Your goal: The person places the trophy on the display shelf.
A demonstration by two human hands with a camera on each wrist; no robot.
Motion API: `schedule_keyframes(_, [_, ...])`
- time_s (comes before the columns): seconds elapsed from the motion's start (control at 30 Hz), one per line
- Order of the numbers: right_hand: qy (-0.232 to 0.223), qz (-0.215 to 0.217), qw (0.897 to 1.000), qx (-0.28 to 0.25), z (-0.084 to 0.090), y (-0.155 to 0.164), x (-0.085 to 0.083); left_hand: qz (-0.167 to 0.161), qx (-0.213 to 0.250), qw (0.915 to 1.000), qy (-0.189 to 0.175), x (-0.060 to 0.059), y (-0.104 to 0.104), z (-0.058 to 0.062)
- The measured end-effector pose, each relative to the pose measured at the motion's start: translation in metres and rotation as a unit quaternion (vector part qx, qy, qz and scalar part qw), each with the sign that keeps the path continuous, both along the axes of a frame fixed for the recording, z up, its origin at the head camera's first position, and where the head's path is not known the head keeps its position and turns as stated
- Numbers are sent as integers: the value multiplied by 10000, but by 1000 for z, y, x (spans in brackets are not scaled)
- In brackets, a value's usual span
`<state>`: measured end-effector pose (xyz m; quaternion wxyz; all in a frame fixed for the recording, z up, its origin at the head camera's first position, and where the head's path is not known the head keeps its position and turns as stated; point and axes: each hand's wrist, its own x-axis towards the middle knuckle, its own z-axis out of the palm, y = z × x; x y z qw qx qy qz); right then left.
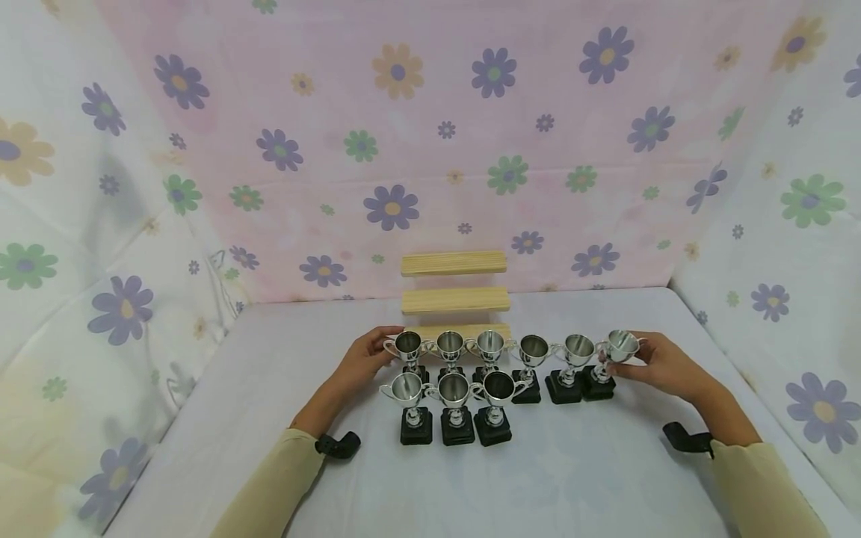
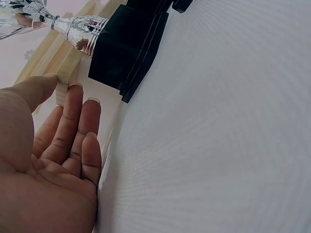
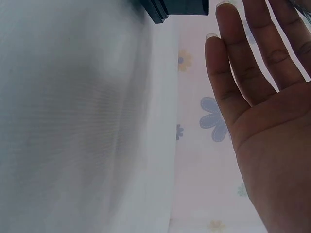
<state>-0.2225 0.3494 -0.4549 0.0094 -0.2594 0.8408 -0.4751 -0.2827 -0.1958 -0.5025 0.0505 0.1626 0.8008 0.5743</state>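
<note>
You have nine small silver trophy cups on the white tabletop [image 1: 578, 478], six in the back row and three in front, just before the lowest step of the wooden stepped stand [image 1: 454, 296]. Your left hand [image 1: 366, 356] lies beside the leftmost back cup [image 1: 407, 347]; the left wrist view shows its fingers [image 2: 73, 121] straight and relaxed, holding nothing, near that cup's black base [image 2: 129, 46] and the stand's pale edge. Whether a fingertip touches the cup's handle, I cannot tell. Your right hand [image 1: 662, 364] is at the rightmost back cup [image 1: 620, 345], which leans toward it, tilted off upright while its base [image 1: 597, 387] stays on the tabletop; the fingers [image 3: 243, 63] look extended in the right wrist view, and from the head view it is unclear whether they pinch the bowl or only press against it. These cups look like light, thin, shiny-plated pieces: stiff, smooth and probably slippery at the bowl, top-heavy on a narrow stem, with the square base giving the only steady footing. I judge the stem just under the bowl, or the base itself, the safest place for your grip; the little side handles look flimsy. The cups stand close together, bases nearly touching, so a nudge to one may topple its neighbour.
</note>
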Motion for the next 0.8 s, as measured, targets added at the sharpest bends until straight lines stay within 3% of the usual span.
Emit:
schedule_keyframes(0.5, [469,-63,9989,-62,19,13,-3,-37,121,9998,-130,-1,0,4])
schedule_keyframes(0.8, [363,-266,9989,138,35,16,-8,-6,198,9996,-212,-2,0,0])
